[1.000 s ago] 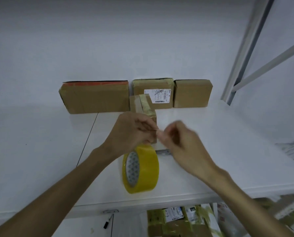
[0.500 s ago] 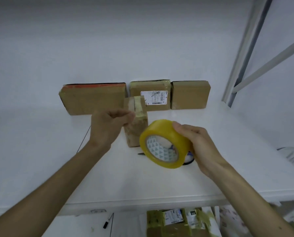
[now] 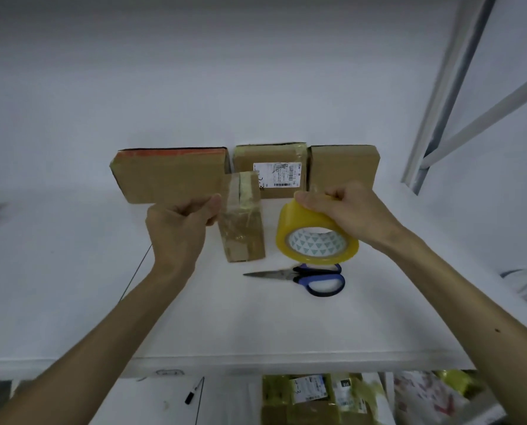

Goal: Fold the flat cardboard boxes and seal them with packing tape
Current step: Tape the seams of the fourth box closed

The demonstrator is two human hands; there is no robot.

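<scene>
My right hand [image 3: 348, 213] grips the top of a yellow packing tape roll [image 3: 317, 240] and holds it above the white table [image 3: 256, 326]. My left hand [image 3: 179, 225] is pinched shut just left of a small taped cardboard box [image 3: 243, 228], which stands on the table between my hands. A faint clear strip of tape seems to run from my left fingers across the front of the box to the roll. Blue-handled scissors [image 3: 311, 276] lie shut on the table below the roll.
Three sealed cardboard boxes stand against the back wall: a long one [image 3: 170, 176], a labelled one [image 3: 271, 170] and a plain one [image 3: 345, 167]. A metal shelf frame [image 3: 440, 118] rises at the right. Under the table's front edge are taped parcels [image 3: 317, 400] and a marker [image 3: 193, 394].
My right hand picked the tape roll up off the table and carried it right. My left hand moved left, so the hands are now wide apart. The scissors are uncovered.
</scene>
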